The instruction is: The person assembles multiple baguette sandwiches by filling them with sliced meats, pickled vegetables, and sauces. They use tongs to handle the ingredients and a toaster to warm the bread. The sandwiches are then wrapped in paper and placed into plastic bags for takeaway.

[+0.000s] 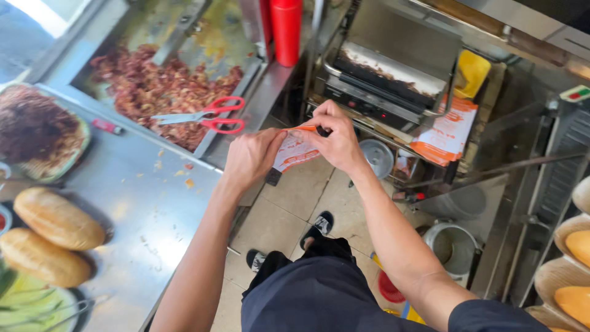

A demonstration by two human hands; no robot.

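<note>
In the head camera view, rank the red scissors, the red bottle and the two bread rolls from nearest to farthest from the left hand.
From the left hand:
1. Red scissors, just up-left of it, lying on the tray of chopped meat.
2. Red bottle, straight above, at the counter's back.
3. Bread rolls, far lower-left on the steel counter.

Open gap over the tiled floor [289, 203] lay between worktop [141, 203] and press grill [393, 74]. Red scissors [206, 115] blocked the tray edge; bread rolls [55, 218] crowded the worktop's left.
</note>
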